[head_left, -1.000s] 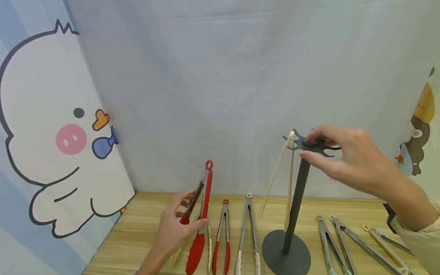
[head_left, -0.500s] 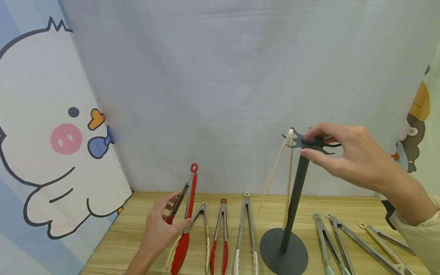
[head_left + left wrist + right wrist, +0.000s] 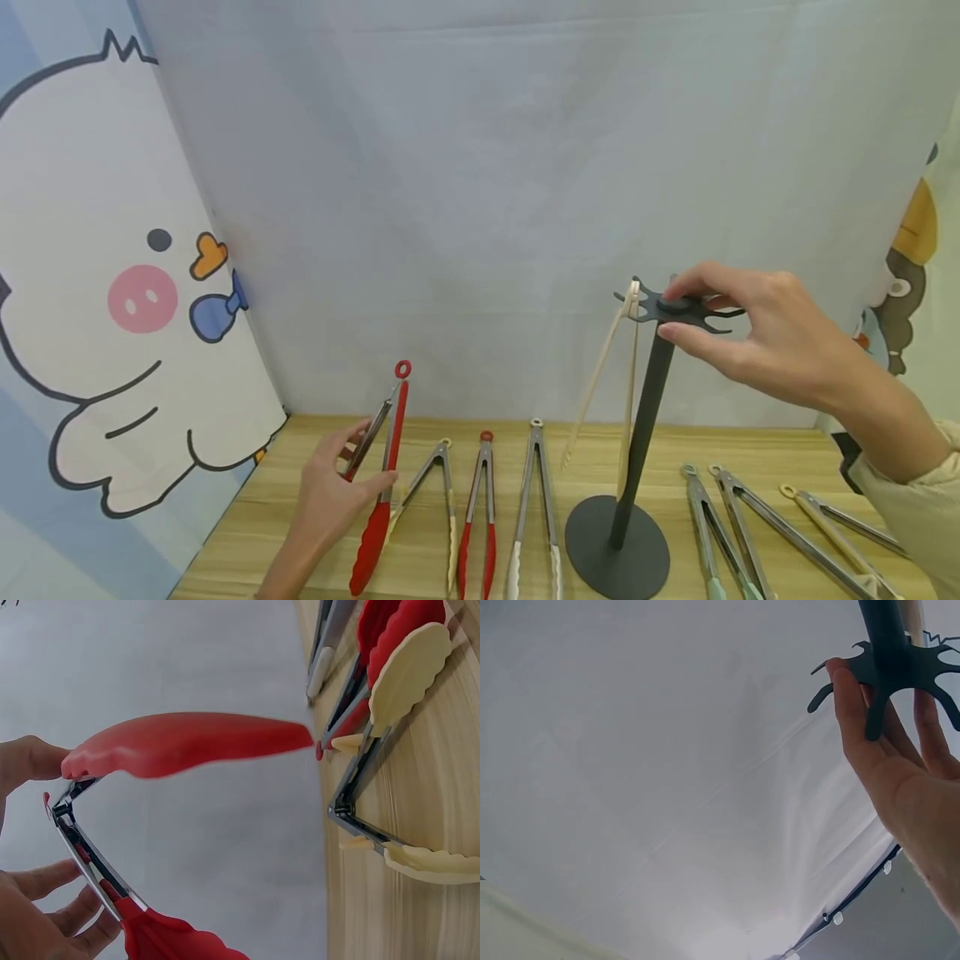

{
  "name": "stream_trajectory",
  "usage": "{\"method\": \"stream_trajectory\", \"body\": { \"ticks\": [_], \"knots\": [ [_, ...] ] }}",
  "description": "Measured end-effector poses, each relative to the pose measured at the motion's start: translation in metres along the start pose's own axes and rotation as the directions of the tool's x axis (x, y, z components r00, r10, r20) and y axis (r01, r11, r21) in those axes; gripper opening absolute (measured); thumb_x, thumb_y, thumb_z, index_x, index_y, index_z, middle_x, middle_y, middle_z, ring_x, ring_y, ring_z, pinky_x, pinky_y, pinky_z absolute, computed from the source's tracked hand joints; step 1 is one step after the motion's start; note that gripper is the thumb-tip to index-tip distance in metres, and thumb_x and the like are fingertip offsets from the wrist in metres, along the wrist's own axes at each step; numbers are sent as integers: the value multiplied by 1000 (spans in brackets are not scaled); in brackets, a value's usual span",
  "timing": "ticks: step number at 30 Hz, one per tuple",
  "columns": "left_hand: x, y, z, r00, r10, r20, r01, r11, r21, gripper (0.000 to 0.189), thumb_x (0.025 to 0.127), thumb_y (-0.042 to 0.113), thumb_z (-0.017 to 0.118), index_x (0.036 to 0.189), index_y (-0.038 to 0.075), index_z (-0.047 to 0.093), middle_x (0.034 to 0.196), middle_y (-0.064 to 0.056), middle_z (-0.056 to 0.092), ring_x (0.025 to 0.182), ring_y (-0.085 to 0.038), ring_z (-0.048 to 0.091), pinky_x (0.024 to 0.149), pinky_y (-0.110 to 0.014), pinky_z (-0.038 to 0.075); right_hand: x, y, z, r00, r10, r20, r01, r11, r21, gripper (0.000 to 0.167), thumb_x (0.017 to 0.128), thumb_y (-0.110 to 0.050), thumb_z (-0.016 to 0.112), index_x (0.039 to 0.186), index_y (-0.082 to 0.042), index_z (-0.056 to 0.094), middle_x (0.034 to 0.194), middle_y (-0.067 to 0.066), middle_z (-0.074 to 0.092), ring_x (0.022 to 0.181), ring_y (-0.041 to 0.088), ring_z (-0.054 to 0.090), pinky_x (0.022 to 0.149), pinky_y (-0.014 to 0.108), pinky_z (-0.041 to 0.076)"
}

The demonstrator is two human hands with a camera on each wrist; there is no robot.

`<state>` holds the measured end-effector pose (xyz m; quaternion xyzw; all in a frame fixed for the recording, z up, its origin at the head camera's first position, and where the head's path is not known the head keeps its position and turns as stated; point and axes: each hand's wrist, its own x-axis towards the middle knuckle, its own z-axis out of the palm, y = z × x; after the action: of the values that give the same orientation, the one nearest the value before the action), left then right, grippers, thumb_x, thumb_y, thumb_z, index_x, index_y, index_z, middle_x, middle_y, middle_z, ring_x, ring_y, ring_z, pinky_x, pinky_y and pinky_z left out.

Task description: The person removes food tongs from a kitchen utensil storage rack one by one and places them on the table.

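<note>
My left hand (image 3: 330, 500) holds large red tongs (image 3: 371, 546) upright above the table's left part, ring end up, arms spread. In the left wrist view, the thumb presses one arm near a red scalloped head (image 3: 187, 742) and the fingers lie along the other. My right hand (image 3: 780, 346) grips the dark hook top (image 3: 678, 313) of a stand (image 3: 647, 433), thumb below and fingers over it. From below, the right wrist view shows several curved hooks (image 3: 877, 712) around these fingers. Slim beige tongs (image 3: 633, 300) hang from a hook on the stand's left side.
On the wooden table (image 3: 255, 533) lie cream-tipped tongs (image 3: 452, 533), small red tongs (image 3: 489, 550) and white-tipped tongs (image 3: 556, 567). Right of the round base (image 3: 600, 567) are green tongs (image 3: 705, 533), silver tongs (image 3: 795, 542) and beige-handled tongs (image 3: 832, 529). A pale cloth (image 3: 487, 208) hangs behind.
My left hand has moved left and slightly down with the red tongs, uncovering the cream-tipped tongs behind. The right hand stays on the hook top.
</note>
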<state>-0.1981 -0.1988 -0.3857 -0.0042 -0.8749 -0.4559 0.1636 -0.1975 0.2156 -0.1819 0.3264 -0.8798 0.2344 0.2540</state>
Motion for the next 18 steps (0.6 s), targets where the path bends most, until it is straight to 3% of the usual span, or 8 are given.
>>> {"method": "stream_trajectory", "body": {
  "ticks": [7, 18],
  "knots": [
    [4, -12, -4, 997, -71, 14, 71, 997, 30, 65, 72, 23, 82, 130, 16, 53, 110, -7, 53, 97, -24, 48, 72, -33, 42, 0, 2, -2, 1000, -15, 17, 15, 1000, 18, 26, 84, -12, 71, 109, -18, 63, 106, 0, 66, 93, 21, 63, 83, 18, 41],
    [9, -31, -9, 993, -112, 19, 110, 989, 98, 66, 73, 31, 80, 130, 11, 53, 114, -12, 52, 92, -25, 50, 69, -32, 41, 0, 4, -2, 999, -23, 30, 23, 1000, 15, 26, 84, -12, 70, 109, -19, 64, 106, -2, 66, 94, 15, 62, 85, 17, 41]
  ]
}}
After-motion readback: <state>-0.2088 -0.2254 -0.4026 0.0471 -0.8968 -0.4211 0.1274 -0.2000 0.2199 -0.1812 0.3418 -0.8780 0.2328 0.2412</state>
